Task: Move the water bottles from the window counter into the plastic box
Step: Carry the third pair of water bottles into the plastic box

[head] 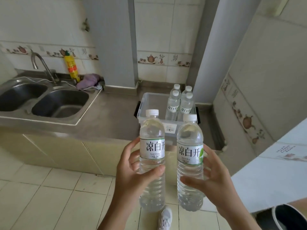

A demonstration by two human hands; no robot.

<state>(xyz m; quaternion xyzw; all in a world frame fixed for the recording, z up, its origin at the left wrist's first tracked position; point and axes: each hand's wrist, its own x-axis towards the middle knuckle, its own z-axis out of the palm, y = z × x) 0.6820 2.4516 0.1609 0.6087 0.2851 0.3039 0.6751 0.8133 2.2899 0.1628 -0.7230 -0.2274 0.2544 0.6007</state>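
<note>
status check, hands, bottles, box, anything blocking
Left hand grips one bottle, right hand grips another, both upright. Plastic box ahead on counter, four bottles already inside, right side. Left side free, path clear.

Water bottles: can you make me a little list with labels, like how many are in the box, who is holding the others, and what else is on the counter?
bottles in plastic box: four, upright, at its right side
left hand: holds one water bottle upright, fingers curled round it
right hand: holds another water bottle upright
held bottles: capped, in the air in front of the counter, not yet in the box
box sits on: steel counter
also there: double sink, faucet, yellow bottle, purple cloth
</note>
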